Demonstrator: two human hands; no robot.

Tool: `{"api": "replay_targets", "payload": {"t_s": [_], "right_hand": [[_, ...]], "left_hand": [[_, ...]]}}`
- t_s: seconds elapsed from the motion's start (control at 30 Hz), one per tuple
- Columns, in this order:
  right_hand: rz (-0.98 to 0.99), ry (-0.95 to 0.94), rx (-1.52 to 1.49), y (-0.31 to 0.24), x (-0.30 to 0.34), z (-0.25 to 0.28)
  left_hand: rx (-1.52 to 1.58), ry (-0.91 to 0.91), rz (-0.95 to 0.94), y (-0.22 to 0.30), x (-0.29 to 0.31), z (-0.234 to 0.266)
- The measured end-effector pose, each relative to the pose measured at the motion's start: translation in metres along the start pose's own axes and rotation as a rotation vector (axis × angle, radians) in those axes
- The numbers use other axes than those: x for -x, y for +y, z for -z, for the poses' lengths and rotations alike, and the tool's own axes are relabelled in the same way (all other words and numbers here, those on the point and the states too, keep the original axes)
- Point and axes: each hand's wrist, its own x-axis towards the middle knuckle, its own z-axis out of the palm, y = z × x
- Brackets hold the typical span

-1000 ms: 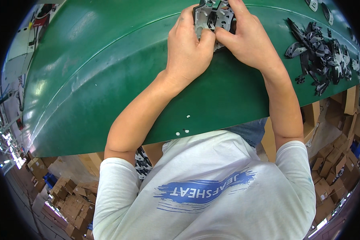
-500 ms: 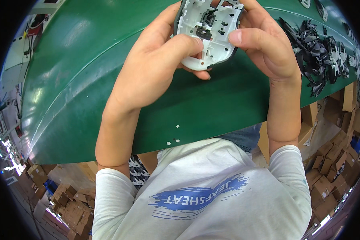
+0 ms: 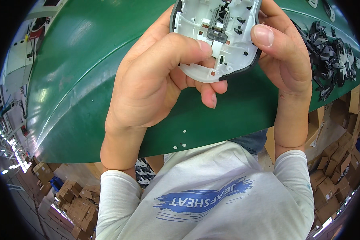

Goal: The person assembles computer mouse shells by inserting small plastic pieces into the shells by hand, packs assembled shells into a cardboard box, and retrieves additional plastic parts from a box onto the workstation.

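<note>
Both hands hold a white plastic shell with a dark rim, its hollow inner side facing up; it resembles a computer mouse cover. A dark grey clip-like piece sits in the middle of its inside. My left hand grips the shell's left side, thumb pressed inside near the lower edge and fingers curled underneath. On the right side, my right hand closes round the rim, its thumb on the edge. The shell's far end is cut off by the upper edge of the view.
The green table spreads below my hands. Small white bits lie near its front edge. A heap of black and grey plastic parts is at the right. Cardboard boxes stand on the floor at both sides.
The shell and both hands have come closer and shifted slightly right and down in view. My left thumb still presses inside the shell; the fingers beneath show more.
</note>
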Motion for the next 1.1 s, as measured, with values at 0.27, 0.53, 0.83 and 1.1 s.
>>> {"api": "replay_targets", "payload": {"t_s": [0.27, 0.53, 0.83, 1.1], "right_hand": [[0.055, 0.028, 0.011, 0.010, 0.001, 0.004], [0.040, -0.116, 0.451, 0.020, 0.006, 0.006], [-0.305, -0.563, 0.602, 0.078, 0.016, 0.008], [-0.226, -0.438, 0.589, 0.074, 0.006, -0.024]], "left_hand": [[0.140, -0.116, -0.004, 0.006, -0.001, -0.005], [0.431, -0.307, 0.039, -0.016, 0.012, 0.030], [0.526, -0.027, -0.160, -0.103, 0.134, 0.038], [0.677, 0.795, -0.709, -0.189, 0.357, 0.060]]}}
